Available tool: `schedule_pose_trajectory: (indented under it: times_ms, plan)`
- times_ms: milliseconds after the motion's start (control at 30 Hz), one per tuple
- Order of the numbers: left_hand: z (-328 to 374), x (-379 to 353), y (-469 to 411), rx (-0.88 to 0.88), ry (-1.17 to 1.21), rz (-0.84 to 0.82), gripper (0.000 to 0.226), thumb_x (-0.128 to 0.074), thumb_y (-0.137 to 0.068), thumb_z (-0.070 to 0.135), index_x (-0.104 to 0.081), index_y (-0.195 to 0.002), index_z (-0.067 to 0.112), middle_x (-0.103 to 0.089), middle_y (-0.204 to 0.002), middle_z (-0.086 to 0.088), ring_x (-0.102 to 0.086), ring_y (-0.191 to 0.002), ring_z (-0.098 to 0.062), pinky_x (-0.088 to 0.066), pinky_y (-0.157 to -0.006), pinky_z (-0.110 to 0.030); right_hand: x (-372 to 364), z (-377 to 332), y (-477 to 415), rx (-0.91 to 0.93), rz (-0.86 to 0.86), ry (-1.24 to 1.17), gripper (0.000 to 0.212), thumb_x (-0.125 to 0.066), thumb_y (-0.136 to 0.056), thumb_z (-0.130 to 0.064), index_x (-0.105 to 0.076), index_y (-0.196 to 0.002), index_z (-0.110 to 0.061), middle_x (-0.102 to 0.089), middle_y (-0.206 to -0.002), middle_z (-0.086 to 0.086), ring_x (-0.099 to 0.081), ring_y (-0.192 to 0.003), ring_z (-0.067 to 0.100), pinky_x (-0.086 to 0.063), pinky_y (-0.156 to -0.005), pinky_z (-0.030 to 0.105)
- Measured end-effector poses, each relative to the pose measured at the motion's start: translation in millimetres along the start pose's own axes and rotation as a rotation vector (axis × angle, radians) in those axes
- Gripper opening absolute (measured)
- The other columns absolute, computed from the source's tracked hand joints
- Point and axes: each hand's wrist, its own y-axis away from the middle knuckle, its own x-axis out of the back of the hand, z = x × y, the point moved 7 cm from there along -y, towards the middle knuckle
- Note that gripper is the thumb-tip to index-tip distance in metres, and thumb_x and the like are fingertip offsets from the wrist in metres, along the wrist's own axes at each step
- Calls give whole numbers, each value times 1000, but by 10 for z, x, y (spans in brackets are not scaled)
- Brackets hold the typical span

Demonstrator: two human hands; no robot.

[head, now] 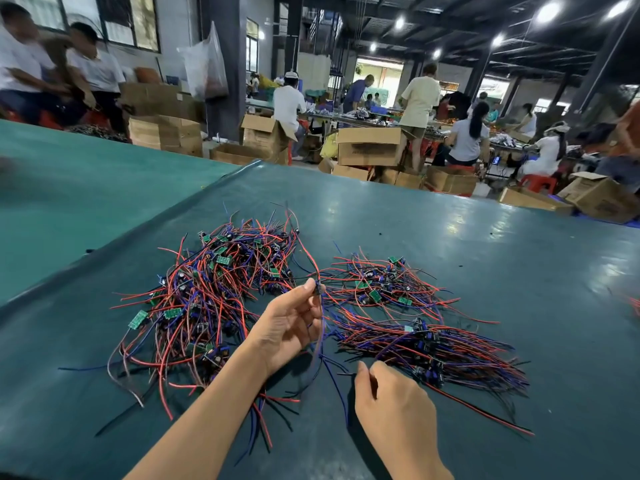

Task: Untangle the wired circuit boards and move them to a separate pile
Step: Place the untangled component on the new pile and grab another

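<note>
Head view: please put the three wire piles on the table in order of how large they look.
1. Left tangled pile: clearly the largest.
2. Near right pile and far right pile: these look alike. The near one seems slightly bigger, but it lies closer to the camera, so I do not rank them.

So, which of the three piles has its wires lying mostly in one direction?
The near-right pile, just beyond the right hand: its wires run roughly parallel. The big left pile and far-right pile are tangled.

Red, blue, black wires (207, 299); green boards (223, 260)
</note>
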Motion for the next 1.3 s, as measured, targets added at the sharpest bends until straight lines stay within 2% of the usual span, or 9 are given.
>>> schedule_pose_trajectory:
  times_ms: [167,333,500,633,733,867,967,1133,1300]
  plan:
    - [-2,8,0,-23,-15,0,58,-104,-40,36,-64,-78,17,-57,-74,2,-56,-55,-6,-50,-50,-20,2,1,15,0,-3,6,44,-44,-100,-48,-41,-66,-20,-49,-57,-5,-47,-54,17,-30,-48,30]
    - [6,-65,3,-30,-228,-39,40,-93,-60,34,-69,-86,15,-63,-82,-3,-66,-69,-15,-57,-61,-29,16,-3,9,4,-2,-6,45,-44,-101,-48,-41,-65,-20,-51,-57,-5,-50,-55,19,-31,-49,31]
    - [-21,-399,-77,-8,-702,-111,8,-69,-92,13,-68,-95,6,-66,-80,-9,-71,-74,-24,-62,-67,-40,2,7,-16,-24,-33,45,42,-34,-101,-53,-50,-79,-21,-69,-84,-2,-66,-85,26,-39,-61,36]
    - [-19,-871,-227,-111,-1287,-218,17,-60,-92,13,-73,-103,16,-68,-79,3,-65,-63,-13,-59,-66,-30,-38,9,-27,-29,-56,69,44,-33,-101,-53,-41,-73,-21,-67,-81,-4,-65,-81,22,-36,-60,33]
    - [-150,-1245,-341,-272,-1672,-310,28,-64,-94,23,-70,-120,15,-73,-107,-2,-68,-96,-18,-53,-88,-28,-35,9,-26,-15,-37,80,43,-34,-102,-52,-39,-72,-22,-61,-72,-5,-61,-73,20,-37,-59,33]
    - [-453,-1502,-484,-257,-1761,-386,25,-62,-98,22,-72,-116,7,-74,-108,-12,-67,-101,-28,-52,-88,-32,-18,-3,-21,-8,-31,80,39,-34,-101,-53,-48,-79,-23,-69,-85,-2,-66,-84,23,-37,-62,34]
    - [-673,-1552,-571,-245,-1839,-393,25,-59,-100,27,-75,-114,13,-74,-109,-12,-65,-105,-33,-52,-93,-45,-26,4,-22,3,-60,87,34,-36,-101,-48,-52,-85,-23,-69,-89,-1,-66,-87,25,-34,-62,35]
    - [-803,-1425,-624,-278,-2083,-267,37,-49,-103,46,-67,-128,27,-53,-129,-10,-39,-124,-37,-35,-103,-55,-5,2,-16,-1,-60,73,28,-42,-98,-38,-61,-88,-21,-70,-90,3,-67,-87,27,-34,-62,33]
    - [-405,-1212,-558,-413,-2020,-144,50,-44,-101,53,-48,-146,33,-50,-138,-6,-39,-129,-32,-31,-106,-53,-40,5,-27,-20,-83,119,40,-29,-101,-53,-44,-80,-23,-68,-88,-3,-67,-87,19,-42,-66,32]
